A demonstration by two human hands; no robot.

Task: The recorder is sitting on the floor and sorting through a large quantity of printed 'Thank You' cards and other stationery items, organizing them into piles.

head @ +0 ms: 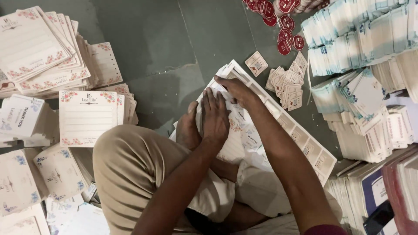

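I sit cross-legged on a dark floor with a large white printed sheet [305, 143] of small cards resting over my lap and foot. My left hand [214, 116] lies flat on the sheet, fingers together, pressing it down. My right hand [237, 89] reaches to the sheet's far corner, fingertips pinching at a card near the edge. A loose pile of small square cards [287, 85] lies just beyond the sheet, with one single card [256, 63] apart from it.
Stacks of floral-bordered notepad sheets [87, 117] stand at left, more [35, 48] behind. Round red stickers [285, 32] lie at the top. Tall stacks of blue-and-white printed cards [361, 39] and other paper piles [374, 130] crowd the right. Bare floor [165, 48] shows ahead.
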